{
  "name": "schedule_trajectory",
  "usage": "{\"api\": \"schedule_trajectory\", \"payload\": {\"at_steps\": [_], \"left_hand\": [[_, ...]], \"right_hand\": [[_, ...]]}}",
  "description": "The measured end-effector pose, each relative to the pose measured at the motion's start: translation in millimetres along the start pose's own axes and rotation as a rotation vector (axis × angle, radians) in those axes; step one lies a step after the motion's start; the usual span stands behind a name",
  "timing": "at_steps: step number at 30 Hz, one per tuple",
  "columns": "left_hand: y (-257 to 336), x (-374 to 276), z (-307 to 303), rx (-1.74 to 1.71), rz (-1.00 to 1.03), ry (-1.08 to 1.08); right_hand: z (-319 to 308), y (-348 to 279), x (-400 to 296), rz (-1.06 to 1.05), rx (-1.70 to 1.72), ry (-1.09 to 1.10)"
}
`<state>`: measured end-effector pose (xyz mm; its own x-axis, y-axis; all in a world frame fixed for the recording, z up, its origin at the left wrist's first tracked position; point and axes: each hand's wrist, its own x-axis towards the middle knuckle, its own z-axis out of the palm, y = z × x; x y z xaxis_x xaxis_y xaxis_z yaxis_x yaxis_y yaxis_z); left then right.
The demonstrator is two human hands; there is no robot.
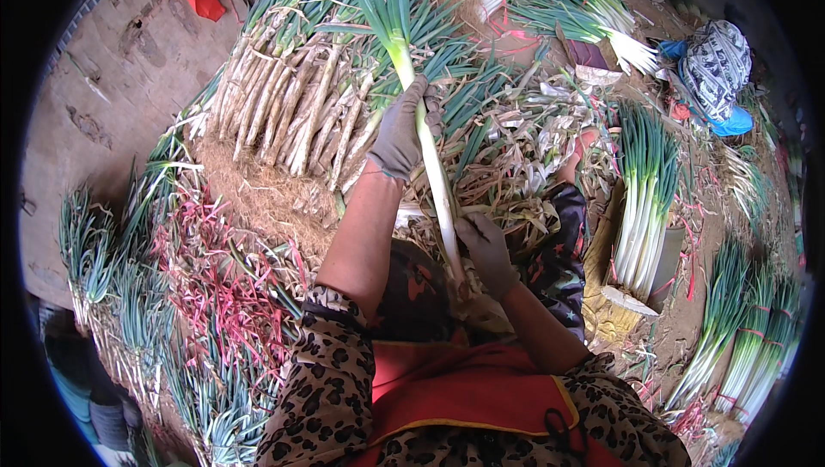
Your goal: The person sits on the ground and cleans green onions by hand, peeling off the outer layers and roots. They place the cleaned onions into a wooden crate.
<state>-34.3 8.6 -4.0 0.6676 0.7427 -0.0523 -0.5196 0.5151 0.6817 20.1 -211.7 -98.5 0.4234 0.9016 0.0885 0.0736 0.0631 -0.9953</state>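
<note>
One large green onion (430,145) slants in front of me, its green leaves pointing away and its pale root end near my lap. My left hand (406,127), in a grey glove, is wrapped around the upper white shank. Lower down, my gloved right hand (488,253) has its fingers closed at the side of the shank, where a thin strip of outer leaf runs down to them. Exactly what the fingertips pinch is hidden. Beyond my left forearm lies a heap of untrimmed green onions (290,103) with soil-brown stems and matted roots (258,193).
Stripped dry leaves (515,145) pile up ahead. Pink ties (219,273) lie on the left. At my right, peeled onions (644,222) rest on a stand (602,261), with tied bundles (754,338) farther out. Another person (715,74) is at the upper right.
</note>
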Motion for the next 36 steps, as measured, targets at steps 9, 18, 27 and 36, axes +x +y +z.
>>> {"api": "schedule_trajectory", "payload": {"at_steps": [9, 18, 27, 36], "left_hand": [[0.9, 0.6, -0.8, -0.012, -0.004, 0.017], [2.2, 4.2, -5.6, -0.063, 0.007, 0.007], [3.7, 8.8, -11.9, -0.084, 0.034, 0.001], [6.3, 8.2, -15.0, -0.063, 0.056, -0.012]], "right_hand": [[1.0, -0.3, -0.6, 0.113, 0.049, -0.028], [7.7, -23.5, -2.9, 0.227, 0.231, -0.005], [6.7, -9.3, -4.3, 0.224, 0.352, 0.079], [-6.8, -0.2, -4.0, 0.124, 0.192, 0.132]]}}
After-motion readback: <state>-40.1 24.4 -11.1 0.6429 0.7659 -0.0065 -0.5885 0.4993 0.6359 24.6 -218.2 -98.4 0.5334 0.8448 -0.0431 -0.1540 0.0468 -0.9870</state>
